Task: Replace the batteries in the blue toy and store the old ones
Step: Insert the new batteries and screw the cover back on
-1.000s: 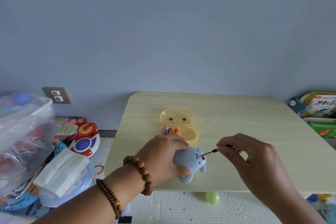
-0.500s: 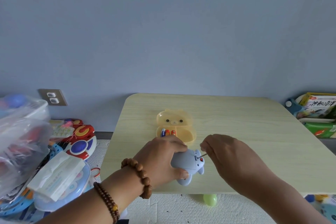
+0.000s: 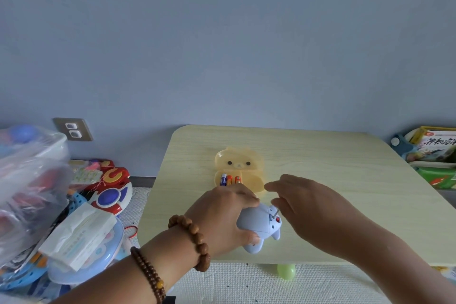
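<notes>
toy (image 3: 256, 226): near table (image 3: 345, 180) front edge, underside up
left hand (image 3: 222, 215): fingers curled round toy
right hand (image 3: 303, 205): pinches screwdriver (image 3: 275, 212), tip on toy
batteries (image 3: 229, 179): in open case (image 3: 238, 163), behind left hand

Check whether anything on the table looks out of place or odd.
Nothing stands out. The left hand holds the blue toy, the right hand holds a thin screwdriver to it, and the yellow case lies open with batteries inside.
</notes>
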The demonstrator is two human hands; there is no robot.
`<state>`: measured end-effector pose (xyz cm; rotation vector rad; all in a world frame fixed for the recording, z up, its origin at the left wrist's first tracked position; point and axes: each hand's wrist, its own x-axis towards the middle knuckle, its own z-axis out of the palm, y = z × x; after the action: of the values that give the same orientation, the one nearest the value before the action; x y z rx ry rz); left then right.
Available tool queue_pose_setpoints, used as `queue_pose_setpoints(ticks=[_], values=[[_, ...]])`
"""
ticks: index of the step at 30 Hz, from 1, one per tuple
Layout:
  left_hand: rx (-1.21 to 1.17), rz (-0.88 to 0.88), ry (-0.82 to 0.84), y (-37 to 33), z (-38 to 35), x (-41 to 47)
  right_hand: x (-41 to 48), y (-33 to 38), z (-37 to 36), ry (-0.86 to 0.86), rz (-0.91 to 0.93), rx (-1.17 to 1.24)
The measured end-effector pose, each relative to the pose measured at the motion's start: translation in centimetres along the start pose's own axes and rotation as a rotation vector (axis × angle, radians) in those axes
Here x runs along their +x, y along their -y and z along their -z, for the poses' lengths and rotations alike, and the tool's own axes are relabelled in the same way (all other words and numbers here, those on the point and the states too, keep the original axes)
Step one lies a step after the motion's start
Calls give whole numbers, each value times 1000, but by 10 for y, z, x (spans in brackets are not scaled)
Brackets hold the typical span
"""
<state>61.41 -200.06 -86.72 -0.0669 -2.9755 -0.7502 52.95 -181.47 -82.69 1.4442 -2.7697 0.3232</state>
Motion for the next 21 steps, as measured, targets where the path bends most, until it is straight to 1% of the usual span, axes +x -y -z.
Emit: queue_pose_setpoints(ticks=[2,5,11,14,17,21], values=[[-2,1,1,1,0,0,0,-3,1,35,5,36],[4,-1,0,2,0,0,-1,-5,4,80,43,19],[-6,-3,-15,3,-1,0,0,2,9,34,8,-76],[-2,-1,-11,3,-1,-1,2,-2,6,57,-22,-6],[0,-2,-7,4,-2,-1,2,-3,3,98,-19,4],[-20,9,-18,5,-3,-1,0,0,10,82,-24,11]])
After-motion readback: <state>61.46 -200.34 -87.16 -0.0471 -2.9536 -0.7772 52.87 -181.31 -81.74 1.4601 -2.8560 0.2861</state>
